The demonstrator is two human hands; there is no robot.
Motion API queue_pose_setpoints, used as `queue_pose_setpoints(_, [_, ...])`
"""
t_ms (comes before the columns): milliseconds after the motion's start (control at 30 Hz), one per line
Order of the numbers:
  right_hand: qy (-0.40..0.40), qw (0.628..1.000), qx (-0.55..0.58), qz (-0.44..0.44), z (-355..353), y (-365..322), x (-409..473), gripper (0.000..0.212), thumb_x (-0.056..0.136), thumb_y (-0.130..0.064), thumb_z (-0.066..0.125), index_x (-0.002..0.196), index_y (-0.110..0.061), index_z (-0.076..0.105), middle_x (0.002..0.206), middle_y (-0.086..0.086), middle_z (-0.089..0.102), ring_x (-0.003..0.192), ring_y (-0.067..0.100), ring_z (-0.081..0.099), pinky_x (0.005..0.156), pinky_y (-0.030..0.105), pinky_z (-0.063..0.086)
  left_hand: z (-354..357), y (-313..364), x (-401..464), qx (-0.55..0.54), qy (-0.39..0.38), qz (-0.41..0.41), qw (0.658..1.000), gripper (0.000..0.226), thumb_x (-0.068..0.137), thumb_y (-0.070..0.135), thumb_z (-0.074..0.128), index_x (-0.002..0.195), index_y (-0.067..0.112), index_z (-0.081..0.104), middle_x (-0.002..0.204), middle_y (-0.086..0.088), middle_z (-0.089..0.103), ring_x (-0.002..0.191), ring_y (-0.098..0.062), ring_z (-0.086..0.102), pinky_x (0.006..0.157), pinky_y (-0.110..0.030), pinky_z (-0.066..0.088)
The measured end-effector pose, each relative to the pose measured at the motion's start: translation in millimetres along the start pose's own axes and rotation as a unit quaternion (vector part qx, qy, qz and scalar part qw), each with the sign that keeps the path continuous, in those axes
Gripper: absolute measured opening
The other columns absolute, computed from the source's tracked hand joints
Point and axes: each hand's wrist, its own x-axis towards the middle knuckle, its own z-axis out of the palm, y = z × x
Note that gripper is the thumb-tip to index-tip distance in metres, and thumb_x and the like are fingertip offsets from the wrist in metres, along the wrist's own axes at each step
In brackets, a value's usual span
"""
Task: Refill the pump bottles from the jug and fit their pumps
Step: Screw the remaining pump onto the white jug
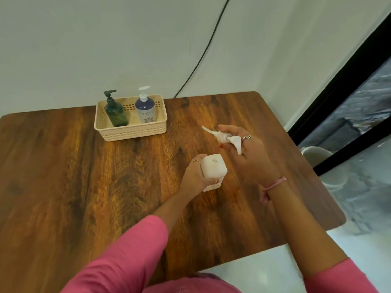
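Wood-grain brown covered the counter [63, 176], and the white square bottle [213, 169] stood upright on it near the middle, serving as the landmark here. Its top faced the camera with the round neck hole uncovered. The left hand [195, 176] wrapped the bottle's left side and lower body, its grip closed firmly around it, a ring showing on one finger.

Just beyond and to the right of the bottle, the right hand [243, 153] hovered above the counter with its grip closed on a white pump [227, 139]. The pump lay roughly sideways in the fingers, clear of the bottle: its thin dip tube pointed away to the left, its nozzle head hung down toward the palm. A ring sat on one finger and a pink band circled that wrist.

Well behind the bottle and to its left, a beige perforated basket [131, 132] rested near the wall. Inside it stood a dark green pump bottle [116, 115] on the left and a blue-and-white pump bottle [146, 111] on the right, both upright with pumps fitted. A black cable [203, 58] ran down the wall behind the counter. Pink sleeves covered both upper arms.
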Motion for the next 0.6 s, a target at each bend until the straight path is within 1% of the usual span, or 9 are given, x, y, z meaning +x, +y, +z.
queue_pose_setpoints(100, [0.023, 0.999, -0.009, -0.02, -1.3, -4.0, 3.6, 0.03, 0.09, -0.004, 0.059, 0.12, -0.005, 0.059, 0.116, 0.005, 0.064, 0.099, 0.012, 0.064, 0.085, 0.009, 0.048, -10.4, -8.4, -0.5, -0.029, 0.052, -0.023, 0.998, 0.081, 0.061, 0.027, 0.089, 0.13, 0.023, 0.046, 0.116, 0.01, 0.048, 0.104, -0.008, 0.048, 0.079, -0.021, 0.042])
queue_pose_setpoints(167, [0.037, 0.999, 0.005, -0.018, -2.9, -8.5, 7.2, 0.028, 0.09, -0.005, 0.06, 0.119, -0.006, 0.061, 0.114, 0.003, 0.065, 0.101, 0.011, 0.062, 0.085, 0.009, 0.046, -23.6, -15.3, -0.6, -0.046, 0.078, -0.033, 0.995, 0.079, 0.06, 0.026, 0.09, 0.125, 0.029, 0.047, 0.115, 0.011, 0.049, 0.101, -0.005, 0.048, 0.075, -0.017, 0.043])
queue_pose_setpoints(233, [0.04, 0.998, 0.041, -0.002, -6.4, -16.0, 13.2, 0.025, 0.092, -0.013, 0.06, 0.118, -0.01, 0.061, 0.111, -0.002, 0.066, 0.101, 0.011, 0.064, 0.085, 0.014, 0.049, -40.0, -21.4, 0.6, -0.059, 0.087, -0.037, 0.994, 0.079, 0.058, 0.024, 0.09, 0.125, 0.03, 0.048, 0.117, 0.009, 0.052, 0.105, -0.009, 0.051, 0.077, -0.022, 0.048])
queue_pose_setpoints(333, [0.043, 0.995, 0.09, 0.02, -12.1, -28.8, 26.6, 0.03, 0.092, -0.028, 0.06, 0.117, -0.013, 0.06, 0.105, -0.009, 0.066, 0.098, 0.005, 0.064, 0.081, 0.014, 0.05, -65.3, -28.7, 1.3, -0.071, 0.102, -0.047, 0.991, 0.076, 0.059, 0.024, 0.09, 0.12, 0.036, 0.046, 0.121, 0.007, 0.053, 0.111, -0.012, 0.05, 0.075, -0.021, 0.046])
queue_pose_setpoints(433, [0.029, 0.995, 0.1, 0.005, -14.3, -40.1, 39.6, 0.029, 0.092, -0.029, 0.058, 0.118, -0.016, 0.058, 0.098, -0.013, 0.065, 0.092, 0.0, 0.063, 0.076, 0.01, 0.049, -83.7, -33.3, 1.1, -0.072, 0.116, -0.053, 0.989, 0.078, 0.06, 0.022, 0.089, 0.122, 0.038, 0.044, 0.125, 0.006, 0.051, 0.115, -0.012, 0.048, 0.078, -0.022, 0.046])
queue_pose_setpoints(467, [0.018, 0.994, 0.11, 0.004, -13.5, -43.2, 43.2, 0.028, 0.092, -0.027, 0.058, 0.118, -0.018, 0.057, 0.098, -0.011, 0.066, 0.091, 0.002, 0.064, 0.075, 0.012, 0.05, -88.0, -33.5, 0.5, -0.067, 0.116, -0.053, 0.989, 0.079, 0.061, 0.021, 0.089, 0.122, 0.039, 0.043, 0.126, 0.007, 0.051, 0.116, -0.012, 0.047, 0.079, -0.021, 0.045])
queue_pose_setpoints(533, [-0.001, 0.994, 0.106, 0.002, -9.9, -48.5, 50.3, 0.028, 0.092, -0.026, 0.058, 0.118, -0.017, 0.057, 0.098, 0.003, 0.068, 0.09, 0.012, 0.065, 0.075, 0.018, 0.053, -95.0, -32.0, -1.3, -0.061, 0.118, -0.049, 0.99, 0.08, 0.061, 0.023, 0.089, 0.124, 0.039, 0.042, 0.127, 0.008, 0.05, 0.116, -0.012, 0.047, 0.08, -0.021, 0.045])
queue_pose_setpoints(567, [-0.007, 0.995, 0.095, -0.002, -7.5, -51.0, 53.3, 0.028, 0.091, -0.027, 0.058, 0.117, -0.016, 0.057, 0.098, 0.009, 0.068, 0.088, 0.015, 0.065, 0.075, 0.019, 0.053, -97.9, -30.8, -2.4, -0.062, 0.12, -0.044, 0.99, 0.081, 0.061, 0.023, 0.089, 0.125, 0.039, 0.042, 0.127, 0.008, 0.049, 0.115, -0.012, 0.047, 0.079, -0.02, 0.045])
queue_pose_setpoints(600, [-0.009, 0.996, 0.086, -0.008, -4.6, -52.8, 55.8, 0.029, 0.091, -0.028, 0.058, 0.116, -0.015, 0.057, 0.097, 0.011, 0.068, 0.086, 0.012, 0.064, 0.073, 0.017, 0.052, -100.4, -29.6, -3.2, -0.065, 0.12, -0.037, 0.99, 0.082, 0.061, 0.024, 0.089, 0.125, 0.039, 0.041, 0.126, 0.009, 0.049, 0.115, -0.011, 0.047, 0.077, -0.018, 0.044])
